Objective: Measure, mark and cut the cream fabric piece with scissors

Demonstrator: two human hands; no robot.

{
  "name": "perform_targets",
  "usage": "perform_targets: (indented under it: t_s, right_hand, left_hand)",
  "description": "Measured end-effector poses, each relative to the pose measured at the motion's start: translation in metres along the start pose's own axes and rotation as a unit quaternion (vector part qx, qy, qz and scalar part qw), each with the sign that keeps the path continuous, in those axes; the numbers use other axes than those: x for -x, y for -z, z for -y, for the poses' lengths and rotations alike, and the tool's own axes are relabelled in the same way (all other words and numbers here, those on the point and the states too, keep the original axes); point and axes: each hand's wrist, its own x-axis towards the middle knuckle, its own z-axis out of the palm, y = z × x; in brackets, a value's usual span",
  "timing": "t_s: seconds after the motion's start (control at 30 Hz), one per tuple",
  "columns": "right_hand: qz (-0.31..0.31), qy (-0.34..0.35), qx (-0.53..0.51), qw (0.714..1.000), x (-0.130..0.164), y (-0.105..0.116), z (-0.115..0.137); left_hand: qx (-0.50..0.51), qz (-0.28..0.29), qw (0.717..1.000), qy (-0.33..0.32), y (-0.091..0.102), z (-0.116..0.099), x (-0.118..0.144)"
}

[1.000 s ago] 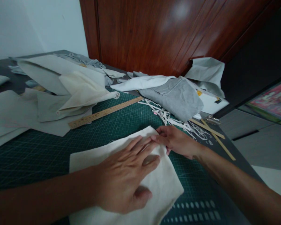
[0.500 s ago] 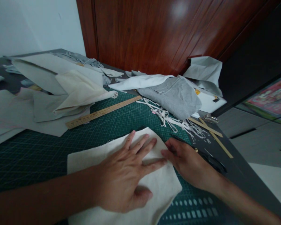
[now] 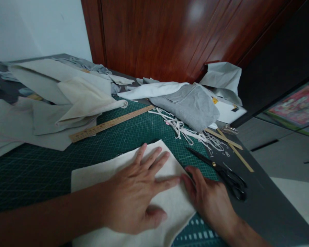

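A piece of cream cloth (image 3: 175,205) lies on the green cutting mat (image 3: 134,126), one corner pointing away from me. Flat on top of it rests my left hand (image 3: 137,192), fingers spread and pressing down. My right hand (image 3: 208,197) is at the cloth's right edge, thumb and forefinger closed on the edge. Its other fingers are curled and partly hidden. Just beyond the right hand lie black scissors (image 3: 222,173), untouched, with the blades pointing toward the back left.
A wooden ruler (image 3: 110,124) lies across the mat. Cream fabric pieces (image 3: 51,113) are heaped at left, grey folded cloth (image 3: 189,104) at the back. White cord scraps (image 3: 181,128) and thin wooden strips (image 3: 234,151) lie at right, near the table edge.
My right hand has slid toward me along the cloth's right edge, away from the far corner, uncovering the scissors. My left hand has stayed in place on the cloth.
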Motion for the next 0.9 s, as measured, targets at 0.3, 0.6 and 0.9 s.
perform_targets:
  t_s: [0.3,0.6,0.9]
  right_hand:
    - [-0.018,0.014,0.107,0.994,0.003,-0.006,0.007]
    - [0.178,-0.060,-0.089,0.978,-0.023,0.018,-0.007]
    - [0.197,-0.001,-0.280,0.940,-0.146,-0.006,-0.007]
  left_hand:
    - [-0.016,-0.098,0.995,0.025,-0.017,-0.022,-0.009]
    - [-0.037,-0.110,0.993,0.018,-0.024,-0.025,-0.008]
    - [0.012,-0.086,0.995,0.041,-0.026,-0.024,-0.004]
